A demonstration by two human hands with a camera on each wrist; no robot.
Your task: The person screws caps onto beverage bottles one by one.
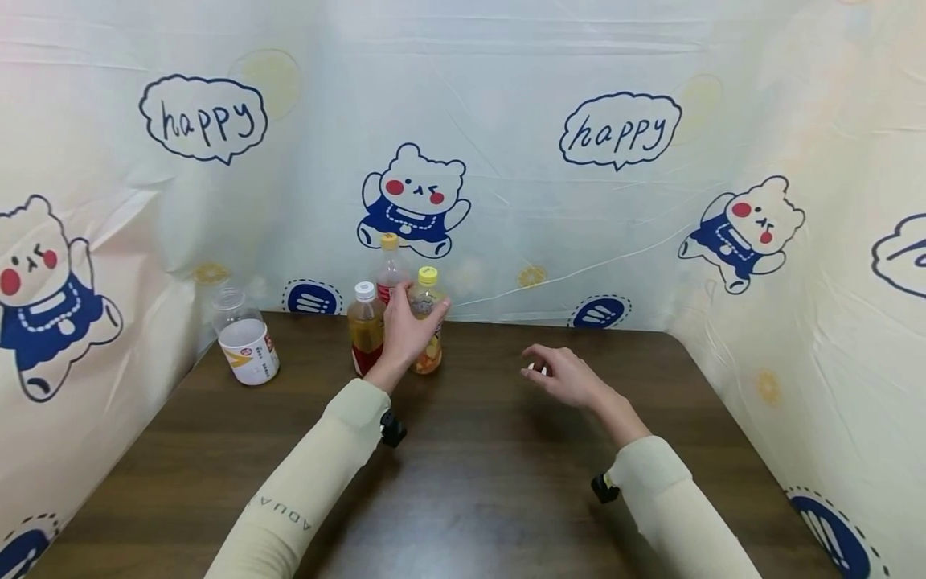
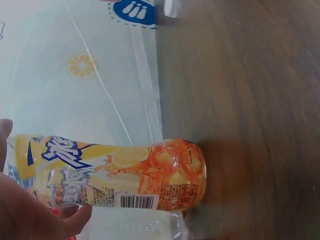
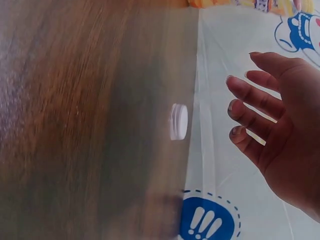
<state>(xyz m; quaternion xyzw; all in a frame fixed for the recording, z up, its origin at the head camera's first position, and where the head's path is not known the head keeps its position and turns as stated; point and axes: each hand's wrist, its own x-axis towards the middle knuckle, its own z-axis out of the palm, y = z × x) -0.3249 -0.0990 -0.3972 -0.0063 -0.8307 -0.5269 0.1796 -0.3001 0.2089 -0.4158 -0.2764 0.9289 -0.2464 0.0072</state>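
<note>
In the head view my left hand (image 1: 410,328) is around the upper part of a yellow-capped drink bottle (image 1: 427,360), thumb on one side and fingers on the other. The bottle stands upright on the table; its yellow and orange label (image 2: 115,172) faces the left wrist camera. Right beside this hand are a white-capped bottle of brown drink (image 1: 365,330) and, behind, a clear bottle (image 1: 391,269) with an orange-yellow cap. My right hand (image 1: 575,379) hovers with loosely bent, spread fingers, holding nothing. Near it a white cap (image 3: 179,122) sits on the table.
A clear uncapped jar (image 1: 249,354) with a white label stands at the back left of the brown wooden table (image 1: 463,482). A printed curtain (image 1: 506,201) hangs along the table's back edge and both sides.
</note>
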